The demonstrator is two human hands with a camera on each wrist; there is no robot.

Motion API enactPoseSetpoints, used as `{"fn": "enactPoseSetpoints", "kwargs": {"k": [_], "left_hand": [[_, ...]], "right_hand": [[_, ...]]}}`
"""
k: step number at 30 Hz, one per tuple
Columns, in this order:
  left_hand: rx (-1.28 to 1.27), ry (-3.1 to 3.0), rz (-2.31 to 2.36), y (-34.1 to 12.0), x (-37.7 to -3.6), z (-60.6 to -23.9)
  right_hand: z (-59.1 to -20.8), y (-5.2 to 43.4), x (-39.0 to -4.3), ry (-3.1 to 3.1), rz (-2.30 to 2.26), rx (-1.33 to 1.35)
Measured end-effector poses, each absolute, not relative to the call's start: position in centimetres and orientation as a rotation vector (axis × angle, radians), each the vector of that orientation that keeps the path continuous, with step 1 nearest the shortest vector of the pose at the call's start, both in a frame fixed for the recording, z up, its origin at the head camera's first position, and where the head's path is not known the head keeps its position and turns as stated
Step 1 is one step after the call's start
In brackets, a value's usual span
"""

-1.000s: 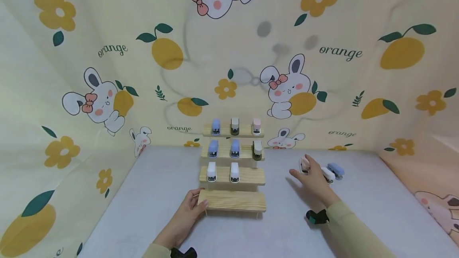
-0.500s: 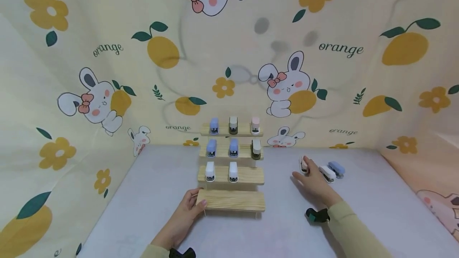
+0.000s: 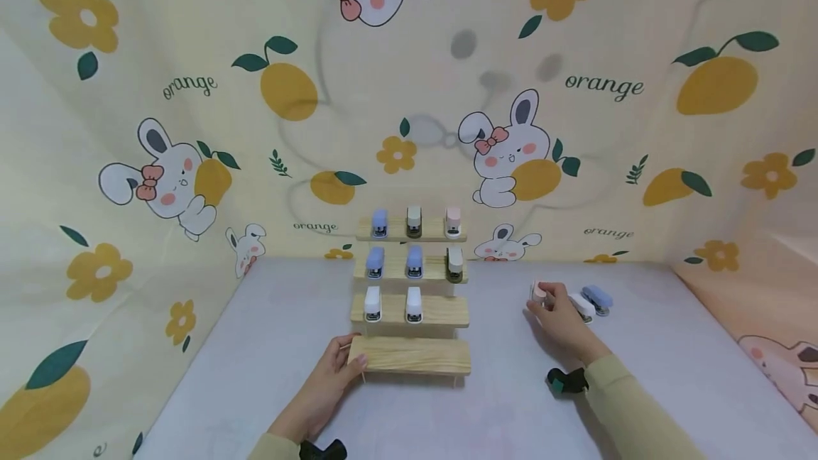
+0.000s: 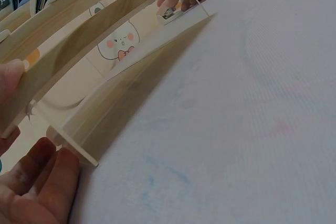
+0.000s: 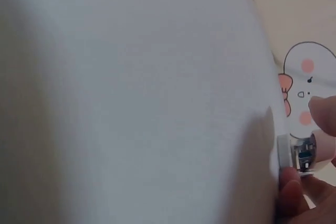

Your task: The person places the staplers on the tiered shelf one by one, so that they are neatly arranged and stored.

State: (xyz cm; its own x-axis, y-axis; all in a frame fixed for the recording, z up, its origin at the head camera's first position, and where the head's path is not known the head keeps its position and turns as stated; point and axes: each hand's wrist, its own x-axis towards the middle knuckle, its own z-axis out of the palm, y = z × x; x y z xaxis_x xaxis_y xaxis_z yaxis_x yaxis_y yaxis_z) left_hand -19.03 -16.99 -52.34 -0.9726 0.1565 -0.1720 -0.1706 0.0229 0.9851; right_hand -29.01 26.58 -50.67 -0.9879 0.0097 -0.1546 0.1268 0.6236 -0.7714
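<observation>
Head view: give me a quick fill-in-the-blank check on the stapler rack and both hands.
The left hand holds the ____ step of the wooden rack.
The right hand pinches a ____ mini stapler.
The third step down holds ____ staplers.
On the table beside the right hand lie a white stapler and a ____ one.

Missing: bottom; pink; two; blue

Pale green long sleeves (image 3: 629, 403), black wrist-worn cameras (image 3: 565, 382)

walls: cream cartoon cloth (image 3: 607, 126), rabbits, oranges, flowers | surface: pale grey tabletop (image 3: 268, 346)
</observation>
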Motion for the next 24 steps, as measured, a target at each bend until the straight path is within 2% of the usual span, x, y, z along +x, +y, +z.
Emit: {"fn": "enactPoseSetpoints", "kwargs": {"k": [11,18,24], "left_hand": [[0.003,2.027,2.077,-17.0,-18.9,-52.2],[-0.006,2.047,2.05,-16.7,-19.2,-52.2],[-0.005,2.045,2.067,-16.8,-19.1,-52.1]], "right_hand": [[-50.8,27.7,-31.0,2.605,-1.294,0.118],[-51.3,27.9,-30.3,2.632,-1.307,0.206],[-50.6,27.6,-28.6,2.705,-1.282,0.127]]}}
